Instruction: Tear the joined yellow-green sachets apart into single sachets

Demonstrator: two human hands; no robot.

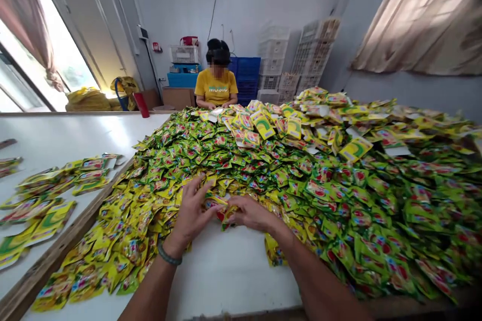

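Note:
My left hand [194, 208], with a dark band at the wrist, has its fingers spread over the near edge of the packet pile. Its thumb reaches toward a small green and red packet [227, 219], and I cannot tell whether it touches it. Fingers of my right hand [250, 214] curl closed around that packet from the other side. Yellow packets [139, 215] lie about my left hand. Green packets [339, 190] with red prints spread behind and to the right. Under my hands a bare strip of white tabletop [229, 271] shows.
Yellow flat cartons [263, 125] top the pile at the back. A wooden strip [75, 241] divides off the left side, where more cartons [52, 223] lie. A person [216, 85] in a yellow shirt sits across the table. A red cylinder [141, 105] stands at the far left.

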